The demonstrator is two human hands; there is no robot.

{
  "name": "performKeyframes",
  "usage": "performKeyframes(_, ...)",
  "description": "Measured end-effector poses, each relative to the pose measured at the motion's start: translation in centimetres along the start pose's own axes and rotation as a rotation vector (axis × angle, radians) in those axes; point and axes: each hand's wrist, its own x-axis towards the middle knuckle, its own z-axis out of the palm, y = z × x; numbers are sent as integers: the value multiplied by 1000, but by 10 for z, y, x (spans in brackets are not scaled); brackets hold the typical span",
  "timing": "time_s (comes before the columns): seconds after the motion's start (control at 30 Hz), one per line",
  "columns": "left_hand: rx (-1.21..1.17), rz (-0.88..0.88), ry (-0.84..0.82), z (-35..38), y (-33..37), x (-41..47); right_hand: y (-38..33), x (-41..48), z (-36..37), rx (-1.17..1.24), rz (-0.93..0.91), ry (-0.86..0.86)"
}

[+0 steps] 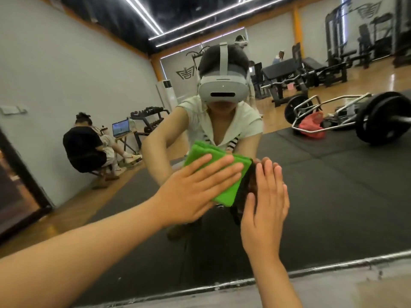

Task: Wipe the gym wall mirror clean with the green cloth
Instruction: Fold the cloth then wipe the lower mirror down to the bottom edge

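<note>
The wall mirror (pixel 333 196) fills nearly the whole view and reflects the gym and a person in a headset. A folded green cloth (pixel 224 194) lies flat against the glass at centre. My left hand (pixel 195 190) presses on the cloth with straight, spread fingers. My right hand (pixel 264 205) is just right of the cloth, fingers straight and together, palm toward the glass; whether it touches the mirror is unclear. Part of the cloth is hidden under my left hand.
The mirror's metal bottom frame (pixel 289 274) runs along the lower edge, with a grey ledge (pixel 355 290) below it. A dark frame (pixel 24 174) bounds the mirror on the left. Reflected are a seated person, a laptop, a dumbbell rack, barbells and benches.
</note>
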Motion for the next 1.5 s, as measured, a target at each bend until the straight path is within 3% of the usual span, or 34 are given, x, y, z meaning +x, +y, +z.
performKeyframes(0.1, 41, 245, -47, 15, 15, -15, 1, 0, -2, -22, -4, -14)
performKeyframes(0.17, 48, 259, -40, 12, 5, -15, 2, 0, -4, -34, -10, -23)
performKeyframes(0.37, 78, -130, -3, 13, 24, -41, -1, 1, -3, -13, 4, -20)
performKeyframes(0.4, 60, -107, -23, 18, 35, -49, 0, 1, -3, -13, -2, -18)
performKeyframes(0.5, 28, 190, -106, 18, 29, -66, 3, 1, -2, -35, -20, -28)
performKeyframes(0.57, 56, 214, -107, 9, 2, -63, 4, 1, 2, -73, -30, -41)
performKeyframes(0.73, 76, -168, -22, 2, 2, -45, 2, 3, 16, -201, -25, 29)
performKeyframes(0.9, 137, -114, -28, 8, 3, -46, 4, 3, 15, -226, -37, 34)
performKeyframes(1.03, 32, -690, 162, -17, -37, -19, 2, 2, 17, -234, -36, 34)
performKeyframes(1.07, 14, -755, 176, -20, -38, -12, 2, 2, 17, -233, -36, 39)
performKeyframes(1.13, 16, -654, 148, -21, -33, -7, 1, 3, 17, -224, -27, 47)
performKeyframes(1.23, 114, -60, -16, -7, -27, -30, 2, 2, 14, -213, -23, 33)
performKeyframes(1.3, 165, 142, -60, -11, -46, -33, 4, 3, 12, -215, -33, 17)
performKeyframes(1.37, 192, 27, -4, -21, -72, -20, 5, 3, 12, -219, -38, 10)
performKeyframes(1.5, 64, -500, 179, -41, -87, 15, 3, 2, 14, -218, -38, 14)
